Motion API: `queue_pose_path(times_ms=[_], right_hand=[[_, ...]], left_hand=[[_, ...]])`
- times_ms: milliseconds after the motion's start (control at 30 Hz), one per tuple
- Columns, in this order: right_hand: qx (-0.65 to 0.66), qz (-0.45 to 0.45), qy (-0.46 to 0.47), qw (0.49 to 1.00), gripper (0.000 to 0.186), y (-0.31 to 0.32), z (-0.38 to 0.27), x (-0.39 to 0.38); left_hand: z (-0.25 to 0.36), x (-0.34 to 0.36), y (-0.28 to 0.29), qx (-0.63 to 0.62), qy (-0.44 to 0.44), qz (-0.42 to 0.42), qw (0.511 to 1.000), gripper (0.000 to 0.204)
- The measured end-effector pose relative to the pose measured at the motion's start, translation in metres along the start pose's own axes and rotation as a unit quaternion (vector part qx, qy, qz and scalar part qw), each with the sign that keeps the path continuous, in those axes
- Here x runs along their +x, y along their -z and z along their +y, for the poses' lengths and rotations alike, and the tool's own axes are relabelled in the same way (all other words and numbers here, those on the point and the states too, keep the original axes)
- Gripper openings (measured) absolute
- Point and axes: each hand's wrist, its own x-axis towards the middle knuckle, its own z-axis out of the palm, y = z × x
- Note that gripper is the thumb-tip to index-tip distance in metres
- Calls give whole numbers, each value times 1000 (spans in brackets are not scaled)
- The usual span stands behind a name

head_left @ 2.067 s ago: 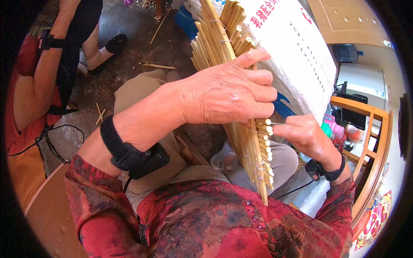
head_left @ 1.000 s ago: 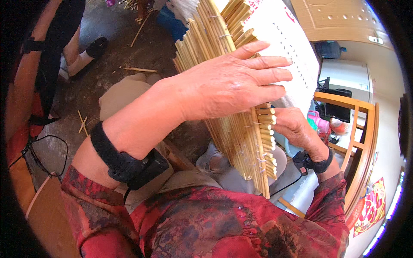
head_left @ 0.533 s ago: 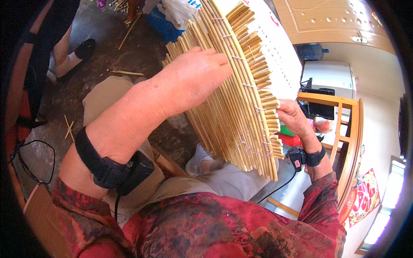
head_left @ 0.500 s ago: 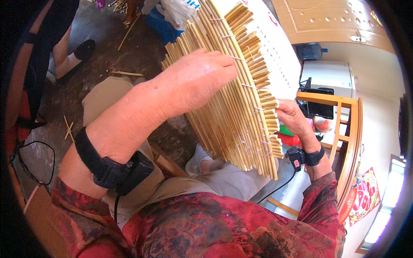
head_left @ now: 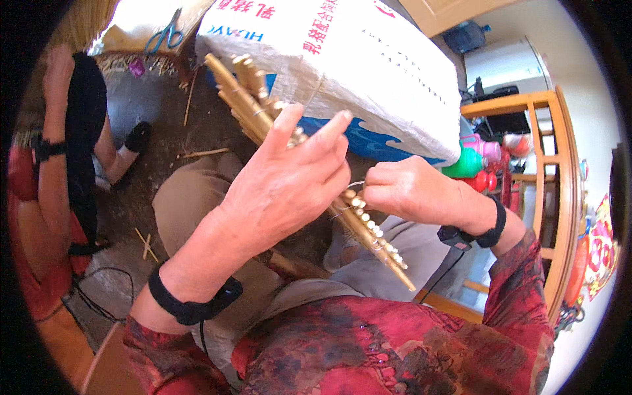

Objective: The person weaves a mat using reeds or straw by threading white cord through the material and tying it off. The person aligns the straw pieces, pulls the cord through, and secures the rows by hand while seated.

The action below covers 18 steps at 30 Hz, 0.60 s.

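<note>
A mat of thin tan stalks stitched side by side with white thread (head_left: pixel 375 243) is seen nearly edge-on above my lap, its pale cut ends facing up and right. My left hand (head_left: pixel 289 174) grips the mat near its middle, two fingers raised and the others curled over the stalks. My right hand (head_left: pixel 405 187) is closed in a pinch beside the right edge of the mat. A short white thread (head_left: pixel 356 184) arcs from the stalks to its fingertips. My left hand covers the middle of the mat.
Ahead stands a large white-and-blue woven sack (head_left: pixel 368 72). Blue-handled scissors (head_left: pixel 166 36) lie on a low table (head_left: pixel 128 29) at the far left. Another person's hand (head_left: pixel 58 69) is at the left. Loose stalks (head_left: pixel 146 243) and a black cable (head_left: pixel 99 296) lie on the floor. A wooden frame (head_left: pixel 559 191) stands right.
The mat has turned from showing its broad face to nearly edge-on. My left hand has moved lower and raised two fingers; my right hand has come inward and now pinches thread.
</note>
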Motion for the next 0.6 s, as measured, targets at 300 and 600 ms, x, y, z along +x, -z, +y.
queue_pose_path(times_ms=[300, 600], right_hand=[[161, 27, 65, 984, 9, -17, 22, -2], [130, 51, 63, 988, 10, -20, 27, -6]], left_hand=[[-6, -3, -1, -198, -17, -14, 980, 18], [-13, 11, -1, -180, -43, -52, 981, 17]])
